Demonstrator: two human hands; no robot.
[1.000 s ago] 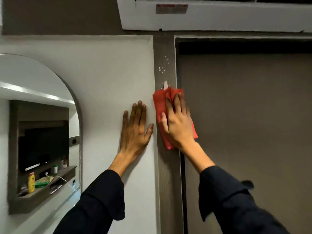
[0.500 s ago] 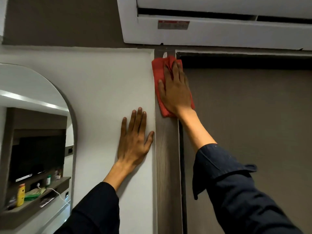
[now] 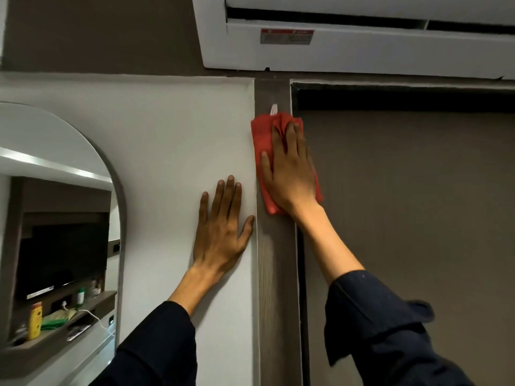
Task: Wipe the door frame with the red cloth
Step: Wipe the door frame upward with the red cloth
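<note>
Above the red cloth (image 3: 262, 140), perhaps a white hook (image 3: 274, 109); air conditioner (image 3: 362, 48) overhead.

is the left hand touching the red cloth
Apart. The head view shows the left hand flat on the white wall, with a strip of door frame visible between its thumb and the red cloth.

An air conditioner (image 3: 362, 48) is mounted above an arched mirror (image 3: 55, 218), in which a yellow bottle (image 3: 34, 320) is reflected.

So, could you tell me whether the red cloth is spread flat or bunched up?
Mostly flat: the red cloth lies against the frame under the right hand, bunched near its fingertips.
</note>
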